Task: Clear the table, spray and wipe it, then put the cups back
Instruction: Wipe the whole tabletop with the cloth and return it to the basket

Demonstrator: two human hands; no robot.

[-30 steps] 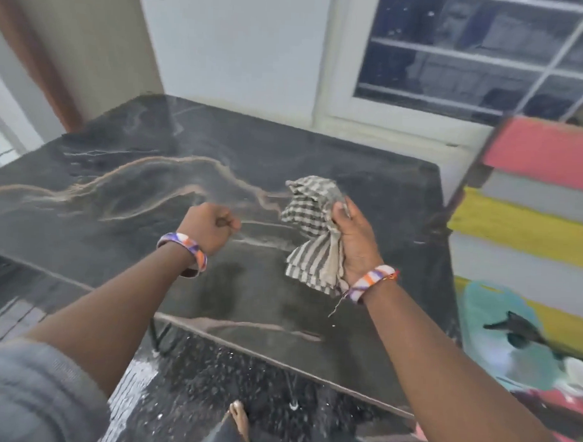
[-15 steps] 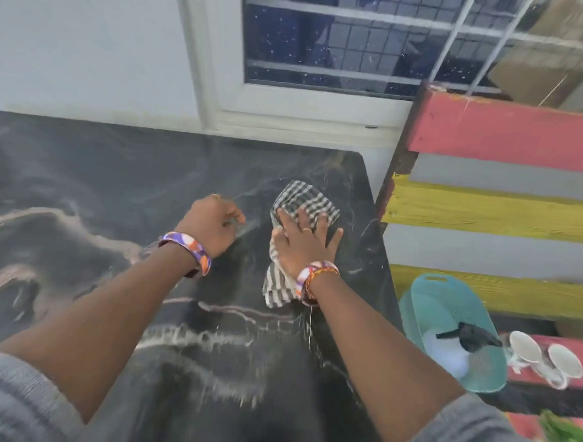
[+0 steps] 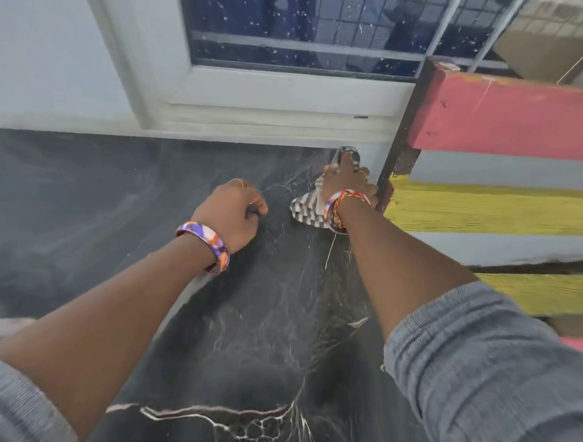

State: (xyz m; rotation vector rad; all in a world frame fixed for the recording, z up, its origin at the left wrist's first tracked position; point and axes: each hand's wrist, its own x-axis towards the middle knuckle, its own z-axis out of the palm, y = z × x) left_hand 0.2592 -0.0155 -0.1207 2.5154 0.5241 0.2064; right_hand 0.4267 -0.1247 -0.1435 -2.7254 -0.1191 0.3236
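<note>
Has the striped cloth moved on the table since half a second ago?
Yes. The striped cloth, pressed under the right hand, has slid away from the person into the table's far right corner, closer to the window frame.

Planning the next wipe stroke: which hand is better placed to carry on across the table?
Right. The right hand presses the striped cloth on the table at its far corner; the left hand is a fist holding nothing.

table: glossy veined stone | cloth: striped woven fabric
</note>
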